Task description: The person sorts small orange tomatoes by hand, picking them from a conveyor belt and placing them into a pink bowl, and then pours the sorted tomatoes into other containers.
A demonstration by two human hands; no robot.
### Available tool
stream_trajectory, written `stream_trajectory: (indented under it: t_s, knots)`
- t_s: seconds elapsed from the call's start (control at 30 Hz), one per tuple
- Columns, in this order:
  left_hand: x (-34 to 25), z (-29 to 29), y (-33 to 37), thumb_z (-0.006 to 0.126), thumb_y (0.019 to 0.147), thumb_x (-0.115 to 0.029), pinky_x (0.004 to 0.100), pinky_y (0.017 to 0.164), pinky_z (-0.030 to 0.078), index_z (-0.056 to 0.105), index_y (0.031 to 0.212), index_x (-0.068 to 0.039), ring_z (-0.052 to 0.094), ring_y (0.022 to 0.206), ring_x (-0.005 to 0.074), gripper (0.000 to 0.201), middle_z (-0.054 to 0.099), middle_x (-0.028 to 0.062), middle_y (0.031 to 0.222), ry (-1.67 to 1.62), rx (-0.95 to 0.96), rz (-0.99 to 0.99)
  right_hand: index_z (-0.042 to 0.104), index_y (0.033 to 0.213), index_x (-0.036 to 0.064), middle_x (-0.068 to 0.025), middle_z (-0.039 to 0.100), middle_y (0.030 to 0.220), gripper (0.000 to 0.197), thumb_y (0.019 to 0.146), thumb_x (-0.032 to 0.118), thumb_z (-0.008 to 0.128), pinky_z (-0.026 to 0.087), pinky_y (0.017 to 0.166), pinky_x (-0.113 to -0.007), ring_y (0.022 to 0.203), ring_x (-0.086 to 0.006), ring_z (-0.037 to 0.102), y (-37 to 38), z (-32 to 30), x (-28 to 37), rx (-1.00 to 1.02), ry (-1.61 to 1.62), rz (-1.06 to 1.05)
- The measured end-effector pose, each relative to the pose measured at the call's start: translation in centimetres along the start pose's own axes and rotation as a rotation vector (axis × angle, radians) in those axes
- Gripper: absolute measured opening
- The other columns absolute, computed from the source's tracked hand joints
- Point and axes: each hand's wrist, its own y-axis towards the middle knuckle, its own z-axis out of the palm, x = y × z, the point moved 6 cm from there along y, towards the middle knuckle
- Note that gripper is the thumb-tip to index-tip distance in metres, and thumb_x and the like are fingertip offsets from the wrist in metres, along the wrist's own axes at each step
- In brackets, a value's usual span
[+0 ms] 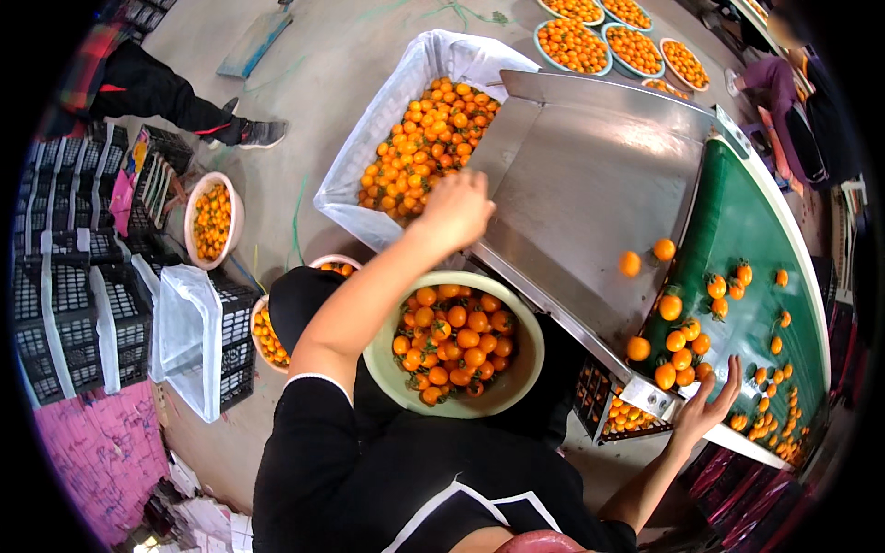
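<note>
My left hand point(458, 210) is closed, its fingers curled down at the near corner of a crate lined with white plastic point(355, 152). Whatever it may hold is hidden. Orange cherry tomatoes point(426, 138) fill much of that crate. On the right, my right hand point(705, 405) has its fingers spread beside the lower edge of the metal chute point(590, 194), close to a cluster of tomatoes point(682, 355). These lie where the chute meets a green conveyor belt point(737, 212). A pale green basin of tomatoes point(383, 382) rests at my lap.
Black crates point(69, 295) stack up at the left, near an empty lined crate point(189, 336) and a pink basin point(235, 230) of tomatoes. More full basins point(572, 66) stand far back. Another crate point(595, 396) sits under the chute. People point(157, 83) are at both sides.
</note>
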Motion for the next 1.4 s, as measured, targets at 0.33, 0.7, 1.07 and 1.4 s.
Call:
stream_trajectory:
  t_s: [0.33, 0.7, 1.07, 1.4]
  knots:
    - [10.0, 7.4, 5.2, 0.048, 0.096, -0.037, 0.0421, 0.098, 0.043, 0.047, 0.13, 0.012, 0.055, 0.119, 0.0369, 0.06, 0.053, 0.0313, 0.13, -0.456, 0.511, -0.332, 0.055, 0.126, -0.0065, -0.0197, 0.06, 0.123, 0.037, 0.1, 0.019, 0.048, 0.039, 0.103, -0.038, 0.115, -0.029, 0.056, -2.1, 2.2, -1.3, 0.119, 0.161, 0.162]
    - [11.7, 7.4, 5.3, 0.043, 0.094, -0.048, 0.0534, 0.106, 0.034, 0.058, 0.127, -0.004, 0.047, 0.127, 0.0394, 0.057, 0.052, 0.0187, 0.138, -0.263, 0.346, -0.44, 0.059, 0.118, -0.0058, -0.0192, 0.062, 0.117, 0.03, 0.096, 0.014, 0.053, 0.042, 0.098, -0.039, 0.108, -0.0312, 0.058, -1.9, 2.2, -0.4, 0.075, 0.139, 0.111]
    - [9.8, 6.4, 6.5, 0.048, 0.091, -0.055, 0.0434, 0.101, 0.042, 0.061, 0.116, 0.011, 0.055, 0.119, 0.0416, 0.072, 0.057, 0.0315, 0.125, -0.42, 0.204, -0.402, 0.059, 0.116, -0.0055, -0.0207, 0.062, 0.117, 0.028, 0.093, 0.01, 0.054, 0.041, 0.099, -0.041, 0.109, -0.0339, 0.057, -1.7, 2.2, -0.7, 0.033, 0.151, 0.034]
    - [4.8, 0.8, 3.7, 0.055, 0.092, -0.039, 0.0508, 0.087, 0.049, 0.049, 0.118, 0.012, 0.062, 0.102, 0.0446, 0.057, 0.062, 0.0329, 0.107, -0.392, 0.099, -0.203, 0.068, 0.108, -0.001, -0.0138, 0.066, 0.097, 0.038, 0.086, 0.029, 0.071, 0.05, 0.065, -0.032, 0.084, -0.0227, 0.059, -2.1, 1.1, 0.8, -0.036, 0.203, 0.208]
